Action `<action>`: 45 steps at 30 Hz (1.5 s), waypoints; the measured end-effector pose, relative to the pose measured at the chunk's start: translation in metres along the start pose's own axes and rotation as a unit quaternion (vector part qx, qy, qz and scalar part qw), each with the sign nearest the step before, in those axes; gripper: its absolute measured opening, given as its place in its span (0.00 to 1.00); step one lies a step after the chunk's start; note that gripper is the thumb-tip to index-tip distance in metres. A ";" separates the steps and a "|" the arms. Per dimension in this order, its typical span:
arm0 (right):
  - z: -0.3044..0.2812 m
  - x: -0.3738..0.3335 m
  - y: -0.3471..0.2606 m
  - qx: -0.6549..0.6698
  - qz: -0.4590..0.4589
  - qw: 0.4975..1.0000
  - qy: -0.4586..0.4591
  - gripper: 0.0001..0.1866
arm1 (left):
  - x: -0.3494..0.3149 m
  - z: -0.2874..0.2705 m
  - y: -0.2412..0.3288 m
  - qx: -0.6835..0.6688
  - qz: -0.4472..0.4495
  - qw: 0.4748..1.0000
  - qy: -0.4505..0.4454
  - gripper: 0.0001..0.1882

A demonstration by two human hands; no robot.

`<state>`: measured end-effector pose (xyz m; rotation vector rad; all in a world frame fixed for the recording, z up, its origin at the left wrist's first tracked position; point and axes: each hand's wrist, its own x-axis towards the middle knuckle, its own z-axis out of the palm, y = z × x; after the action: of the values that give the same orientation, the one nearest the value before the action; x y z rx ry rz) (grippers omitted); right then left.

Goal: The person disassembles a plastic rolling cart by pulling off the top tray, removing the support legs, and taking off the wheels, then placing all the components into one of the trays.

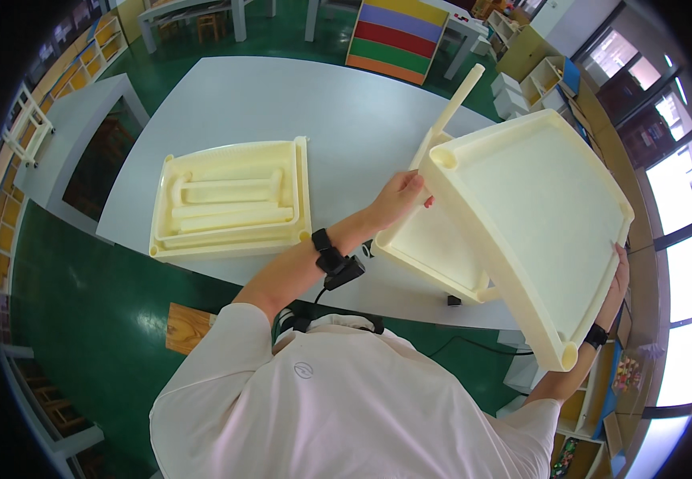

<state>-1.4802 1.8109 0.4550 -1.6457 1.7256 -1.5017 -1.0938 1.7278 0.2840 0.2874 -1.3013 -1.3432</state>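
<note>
A cream plastic shelf tray (pixel 541 215) with round corner sockets is lifted and tilted in front of me at the right. My left hand (pixel 398 201) grips its left edge near the far corner, thumb on top. On the opposite edge, my right hand (pixel 620 275) is closed around the side, its fingers partly hidden by the tray. Beneath and behind it, a second cream tray (pixel 434 259) rests on the table, partly covered. A cream post (pixel 459 100) sticks up past the held tray's far left corner; where its foot joins is hidden.
Left on the white table (pixel 346 104) lies another cream tray (pixel 304 191) with several loose posts (pixel 230 191) inside. A wooden stool (pixel 188 327) stands at the near edge. A striped colored cabinet (pixel 398 36) is beyond the table; shelves and windows line the right.
</note>
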 end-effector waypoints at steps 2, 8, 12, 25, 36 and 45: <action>0.003 -0.002 -0.006 -0.021 0.000 1.000 0.020 0.19 | -0.006 0.011 0.013 0.009 -0.028 1.000 0.008 0.28; 0.003 0.000 -0.010 -0.036 0.014 0.999 0.014 0.18 | -0.009 0.013 0.016 0.030 -0.015 0.999 -0.011 0.25; 0.008 -0.002 -0.011 -0.034 0.017 0.999 0.011 0.18 | -0.009 0.014 0.012 0.024 -0.004 1.000 -0.015 0.25; 0.019 0.003 -0.014 0.038 -0.021 0.999 -0.002 0.17 | -0.009 0.014 0.007 -0.078 -0.032 0.996 0.017 0.24; -0.048 -0.004 -0.051 -0.189 -0.143 0.954 0.186 0.25 | 0.027 0.043 -0.019 0.242 0.044 0.940 0.238 0.17; -0.031 -0.048 -0.069 -0.286 -0.226 0.902 0.233 0.23 | 0.059 0.071 -0.040 0.233 -0.056 0.965 0.107 0.19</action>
<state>-1.4548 1.8809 0.5043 -2.2395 2.3247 -1.8233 -1.1886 1.7032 0.3068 0.8200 -1.4192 -1.0474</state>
